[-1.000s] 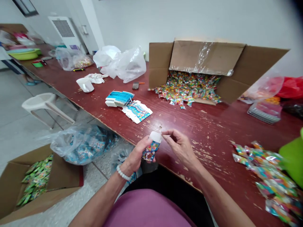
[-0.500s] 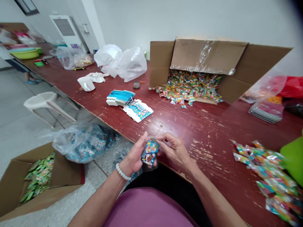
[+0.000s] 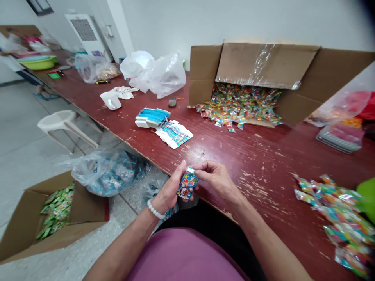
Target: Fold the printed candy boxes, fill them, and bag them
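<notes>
My left hand (image 3: 169, 190), with a white bead bracelet on the wrist, is closed round a small colourful printed box (image 3: 187, 183) held upright at the near edge of the dark red table (image 3: 258, 156). My right hand (image 3: 218, 179) pinches the box's top end with thumb and fingers. A stack of flat blue box blanks (image 3: 152, 117) and one printed flat blank (image 3: 174, 134) lie on the table beyond the hands.
An open cardboard carton (image 3: 263, 74) on its side spills several colourful sachets (image 3: 240, 105). More sachets (image 3: 336, 210) lie at the right. Plastic bags (image 3: 155, 74) and a white cup (image 3: 110, 100) sit further left. On the floor: a bag (image 3: 108, 171), a box of green packets (image 3: 49, 214), a stool (image 3: 58, 121).
The box's white top flap stood open a second ago; now it is folded down and my right hand presses on the top. The view shifted slightly.
</notes>
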`<state>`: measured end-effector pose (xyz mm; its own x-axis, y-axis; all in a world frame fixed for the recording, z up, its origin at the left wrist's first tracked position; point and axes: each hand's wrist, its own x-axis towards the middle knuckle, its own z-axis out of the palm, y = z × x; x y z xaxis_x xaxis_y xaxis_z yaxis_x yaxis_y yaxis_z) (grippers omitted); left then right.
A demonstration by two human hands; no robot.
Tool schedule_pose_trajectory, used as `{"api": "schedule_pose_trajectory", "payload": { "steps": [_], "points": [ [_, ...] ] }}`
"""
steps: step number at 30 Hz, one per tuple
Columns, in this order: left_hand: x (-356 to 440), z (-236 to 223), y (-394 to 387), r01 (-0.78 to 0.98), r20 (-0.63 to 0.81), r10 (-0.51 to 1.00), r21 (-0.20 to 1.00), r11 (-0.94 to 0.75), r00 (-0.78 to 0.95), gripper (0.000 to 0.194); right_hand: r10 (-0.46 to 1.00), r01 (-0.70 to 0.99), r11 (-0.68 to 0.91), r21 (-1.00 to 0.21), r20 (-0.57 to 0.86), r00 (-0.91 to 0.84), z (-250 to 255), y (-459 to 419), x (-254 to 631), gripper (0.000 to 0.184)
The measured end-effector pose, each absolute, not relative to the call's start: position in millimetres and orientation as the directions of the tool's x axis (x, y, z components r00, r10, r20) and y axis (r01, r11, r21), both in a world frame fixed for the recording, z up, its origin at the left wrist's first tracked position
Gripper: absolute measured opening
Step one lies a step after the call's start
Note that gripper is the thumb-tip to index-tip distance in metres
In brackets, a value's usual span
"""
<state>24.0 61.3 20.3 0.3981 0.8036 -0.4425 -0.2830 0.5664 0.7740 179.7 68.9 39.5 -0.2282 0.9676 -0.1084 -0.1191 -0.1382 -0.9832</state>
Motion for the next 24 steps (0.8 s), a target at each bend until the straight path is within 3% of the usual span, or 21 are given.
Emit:
{"api": "schedule_pose_trajectory", "payload": {
  "steps": [4,6,10,15,20,24],
  "points": [
    [19.4,18.9,63.1,-0.299,-0.469,0.817,0.769,0.564,0.336,0.065,0.974,-0.043,-0.086,-0.995,-0.075,-0.212,35.1,65.0,180.0,0.018],
    [16.9,20.5,64.5,-0.339,-0.486,0.809,0.739,0.582,0.330,0.054,0.962,-0.023,-0.019,-1.000,-0.012,-0.272,29.6,61.8,180.7,0.020],
    [12.5,19.6,65.2,-0.402,-0.518,0.772,0.660,0.634,0.368,0.051,0.931,0.052,0.149,-0.987,0.123,-0.344,16.7,54.3,175.3,0.016],
    [-2.5,8.8,55.4,-0.514,-0.414,0.874,0.708,0.484,0.254,0.037,0.898,0.191,0.291,-0.938,0.199,-0.392,1.0,47.1,159.0,0.033],
    [-46.3,-4.1,28.0,-0.425,-0.485,0.874,0.787,0.447,0.024,0.036,0.944,0.209,0.101,-0.973,0.028,-0.328,-13.1,52.9,164.9,0.045],
    [-76.0,-32.4,8.0,-0.248,-0.553,0.818,0.824,0.510,-0.156,0.046,0.969,0.199,0.004,-0.980,-0.045,-0.241,-25.4,60.1,179.6,0.033]
  ]
}}
